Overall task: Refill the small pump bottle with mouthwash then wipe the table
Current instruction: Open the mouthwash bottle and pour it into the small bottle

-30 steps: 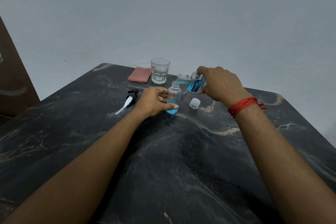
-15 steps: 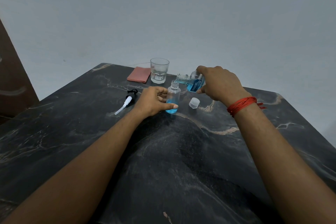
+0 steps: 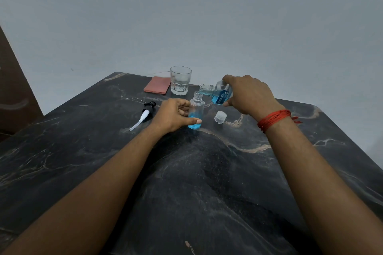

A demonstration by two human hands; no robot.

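Note:
The small clear pump bottle (image 3: 196,111) stands upright on the dark marble table (image 3: 207,182), open at the neck, with blue liquid in its lower part. My left hand (image 3: 173,117) grips it around the base. My right hand (image 3: 246,94) holds the mouthwash bottle (image 3: 216,93) tipped on its side, its mouth right over the small bottle's neck. The black-and-white pump head (image 3: 145,115) lies on the table left of my left hand. The mouthwash cap (image 3: 220,117) sits to the right of the small bottle.
A clear drinking glass (image 3: 180,80) stands behind the bottles, and a folded pink cloth (image 3: 157,87) lies left of it near the table's far edge. A brown panel (image 3: 12,93) stands at the far left. A grey wall is behind.
The blue liquid in the small bottle stands a little higher. Both hands and both bottles hold nearly the same position.

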